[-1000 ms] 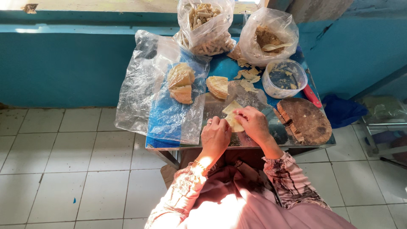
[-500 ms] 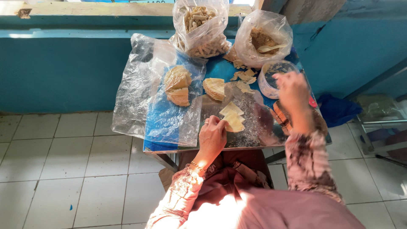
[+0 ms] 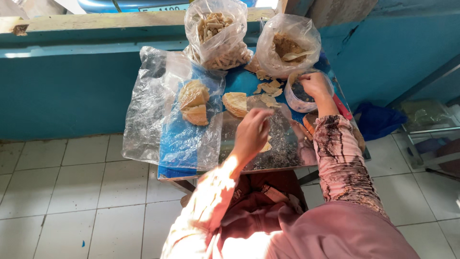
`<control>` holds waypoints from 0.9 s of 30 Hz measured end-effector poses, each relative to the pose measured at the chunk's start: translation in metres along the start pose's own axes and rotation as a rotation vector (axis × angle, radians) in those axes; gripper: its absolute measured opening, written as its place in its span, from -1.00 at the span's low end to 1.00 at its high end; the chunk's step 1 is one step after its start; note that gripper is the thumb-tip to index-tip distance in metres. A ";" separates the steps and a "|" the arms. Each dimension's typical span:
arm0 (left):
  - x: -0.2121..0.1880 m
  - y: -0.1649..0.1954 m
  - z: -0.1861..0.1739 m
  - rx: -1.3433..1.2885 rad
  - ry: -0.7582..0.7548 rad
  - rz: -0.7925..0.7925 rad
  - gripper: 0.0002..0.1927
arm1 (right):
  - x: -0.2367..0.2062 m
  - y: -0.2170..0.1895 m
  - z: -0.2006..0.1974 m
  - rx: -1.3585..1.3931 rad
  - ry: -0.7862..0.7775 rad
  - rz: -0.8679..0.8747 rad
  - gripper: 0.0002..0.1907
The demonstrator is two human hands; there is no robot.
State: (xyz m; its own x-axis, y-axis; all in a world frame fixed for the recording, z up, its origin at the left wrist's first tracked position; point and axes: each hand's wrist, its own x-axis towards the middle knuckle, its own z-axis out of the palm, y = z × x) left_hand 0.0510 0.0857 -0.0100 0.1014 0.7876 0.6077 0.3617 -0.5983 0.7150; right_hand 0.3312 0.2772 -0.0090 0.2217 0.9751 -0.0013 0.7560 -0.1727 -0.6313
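Folded pastry pieces (image 3: 194, 101) lie on a clear plastic sheet (image 3: 153, 124) at the table's (image 3: 172, 170) left side. Further right, the person's left hand (image 3: 251, 132) hovers over a speckled metal tray (image 3: 282, 148), fingers curled; whether it holds anything is unclear. Rightmost, the right hand (image 3: 315, 85) reaches into a small plastic tub (image 3: 293, 101), fingers bent, grip hidden.

Two tied clear bags of snacks (image 3: 218, 36) sit beyond the hand; folded pastries (image 3: 194, 102) lie to its left on plastic sheet (image 3: 148, 120)
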 end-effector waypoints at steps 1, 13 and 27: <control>0.019 -0.008 0.019 -0.035 -0.024 -0.033 -0.71 | -0.002 -0.003 0.000 0.035 -0.018 -0.016 -0.71; 0.104 -0.033 0.126 0.093 -0.226 -0.481 -0.46 | -0.014 -0.017 0.005 0.454 -0.184 -0.109 -0.72; 0.106 -0.023 0.105 0.068 -0.103 -0.377 -0.41 | -0.031 -0.014 -0.017 0.696 -0.148 -0.033 -0.76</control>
State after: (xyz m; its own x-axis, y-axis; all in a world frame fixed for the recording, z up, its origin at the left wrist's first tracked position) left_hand 0.1508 0.1983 0.0016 0.0408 0.9630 0.2666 0.4514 -0.2558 0.8549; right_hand 0.3246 0.2466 0.0130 0.0826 0.9954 -0.0476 0.1808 -0.0620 -0.9816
